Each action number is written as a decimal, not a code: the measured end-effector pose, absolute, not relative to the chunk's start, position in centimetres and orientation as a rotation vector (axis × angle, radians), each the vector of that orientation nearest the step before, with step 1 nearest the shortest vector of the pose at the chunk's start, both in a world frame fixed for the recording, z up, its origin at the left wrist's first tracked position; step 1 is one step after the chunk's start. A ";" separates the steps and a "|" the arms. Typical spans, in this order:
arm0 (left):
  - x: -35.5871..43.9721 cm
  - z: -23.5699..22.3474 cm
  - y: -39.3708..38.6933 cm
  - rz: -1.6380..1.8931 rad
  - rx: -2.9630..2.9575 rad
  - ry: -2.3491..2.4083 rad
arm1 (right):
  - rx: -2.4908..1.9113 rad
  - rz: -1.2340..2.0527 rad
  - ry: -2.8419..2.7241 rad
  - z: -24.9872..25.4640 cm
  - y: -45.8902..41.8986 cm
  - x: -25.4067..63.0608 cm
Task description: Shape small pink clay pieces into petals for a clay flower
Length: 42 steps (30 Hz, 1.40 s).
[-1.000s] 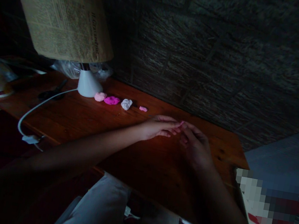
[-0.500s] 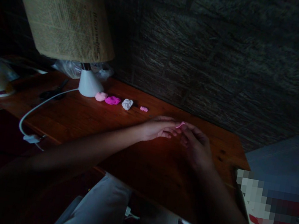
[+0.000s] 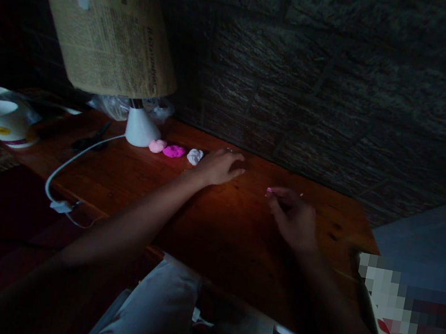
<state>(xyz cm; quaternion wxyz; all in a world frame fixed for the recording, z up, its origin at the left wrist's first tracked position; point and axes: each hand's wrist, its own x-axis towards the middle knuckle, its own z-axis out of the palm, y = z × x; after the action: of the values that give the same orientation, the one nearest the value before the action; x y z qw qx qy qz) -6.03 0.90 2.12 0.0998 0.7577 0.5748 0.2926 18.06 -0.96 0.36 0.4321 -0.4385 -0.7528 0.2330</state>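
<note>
Between the thumb and fingertips of my right hand (image 3: pixel 294 217) a small piece of pink clay (image 3: pixel 269 191) is pinched, just above the wooden table (image 3: pixel 212 228). To the left, my left hand (image 3: pixel 223 168) reaches low over the table with its fingers curved and a gap between thumb and forefinger. It covers the spot where a small pink piece lay, so that piece is hidden. Beside the left wrist sits a crumpled white lump of clay (image 3: pixel 195 156). Farther left are a bright magenta lump (image 3: pixel 174 151) and a pale pink lump (image 3: pixel 157 146).
A lamp with a newsprint shade (image 3: pixel 114 21) and white base (image 3: pixel 140 128) stands at the back left, its white cord (image 3: pixel 59 167) looping over the table edge. Dark scissors (image 3: pixel 89 143) and a white cup (image 3: pixel 2 122) lie farther left. A brick wall (image 3: pixel 264 82) borders the back.
My left hand has parted from my right hand and moved left over the small pink piece, now out of sight. My right hand keeps its pink piece. The view has shifted slightly.
</note>
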 end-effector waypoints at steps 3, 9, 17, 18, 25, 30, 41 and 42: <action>-8.3 2.8 0.8 0.416 2.179 1.946 | -1.098 0.294 -2.103 -0.2 -0.5 17.9; -8.8 2.7 1.0 0.326 2.179 2.046 | -1.131 0.152 -2.334 -1.2 0.2 17.4; -7.1 2.0 1.6 0.672 2.306 1.735 | -1.140 0.370 -2.159 -0.6 0.2 18.1; -6.5 1.8 1.5 0.793 2.303 1.595 | -1.147 0.424 -2.115 -0.5 0.2 18.2; -2.9 -0.2 0.6 1.197 2.268 0.977 | -1.063 0.789 -1.881 0.0 0.0 18.4; -2.2 -0.1 0.3 1.226 2.240 0.945 | -0.974 0.927 -1.792 0.5 -0.1 18.4; -1.8 -0.6 0.9 1.209 1.746 0.888 | -0.963 1.063 -1.654 0.8 -0.1 18.3; -1.8 -0.6 0.9 1.205 1.753 0.871 | -0.963 1.043 -1.646 0.7 -0.1 18.2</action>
<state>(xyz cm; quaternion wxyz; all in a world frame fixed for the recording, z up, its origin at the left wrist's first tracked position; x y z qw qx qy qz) -1.82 0.92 -0.60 0.4092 0.6957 0.3459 0.4784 18.22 -0.11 0.75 0.4654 -0.3920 -0.6704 0.4247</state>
